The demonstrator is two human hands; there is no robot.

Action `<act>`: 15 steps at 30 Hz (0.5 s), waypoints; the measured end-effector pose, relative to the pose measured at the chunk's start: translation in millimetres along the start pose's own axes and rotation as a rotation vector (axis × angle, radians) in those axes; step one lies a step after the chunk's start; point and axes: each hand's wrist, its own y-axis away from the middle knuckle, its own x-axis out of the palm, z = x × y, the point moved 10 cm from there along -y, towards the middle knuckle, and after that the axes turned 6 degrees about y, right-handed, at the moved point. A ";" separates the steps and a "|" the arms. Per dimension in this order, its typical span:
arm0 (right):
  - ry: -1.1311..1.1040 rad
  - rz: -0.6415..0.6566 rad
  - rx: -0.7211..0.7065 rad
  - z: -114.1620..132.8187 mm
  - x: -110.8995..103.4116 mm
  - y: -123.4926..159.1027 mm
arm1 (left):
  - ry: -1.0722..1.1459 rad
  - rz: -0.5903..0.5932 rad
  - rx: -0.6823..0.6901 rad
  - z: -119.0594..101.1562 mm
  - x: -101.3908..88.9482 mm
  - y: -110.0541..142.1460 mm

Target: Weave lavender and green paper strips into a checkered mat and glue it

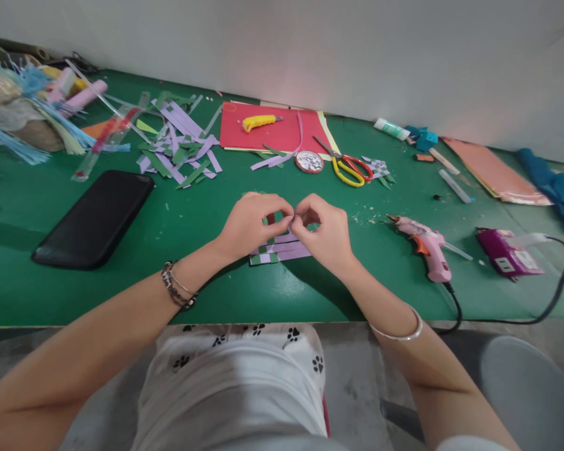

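Note:
On the green table, purple and green paper strips woven into a small mat point(278, 250) lie under my hands. My left hand point(258, 219) is closed, thumb and forefinger pinched together at the mat's upper part. Facing it, my right hand point(325, 232) makes the same kind of pinch, its fingertips meeting those of the left. Whatever sits between the fingertips is too small and too covered to make out. Part of the woven mat is hidden beneath both hands.
A black phone point(94, 219) lies left, below a pile of paper strips point(181, 138). Behind are red paper point(263, 134), a yellow cutter point(261, 122), a round tin point(309, 161) and scissors point(348, 169). A pink glue gun point(425, 247) and purple power adapter point(507, 254) lie right.

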 end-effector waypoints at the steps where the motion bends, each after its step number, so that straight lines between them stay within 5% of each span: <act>1: 0.007 -0.003 0.000 0.0 -0.5 -0.1 | -0.006 0.003 0.003 -0.5 1.0 0.2; 15: -0.134 0.066 0.011 -3.6 2.7 -0.7 | 0.097 -0.081 -0.060 4.1 -8.2 1.0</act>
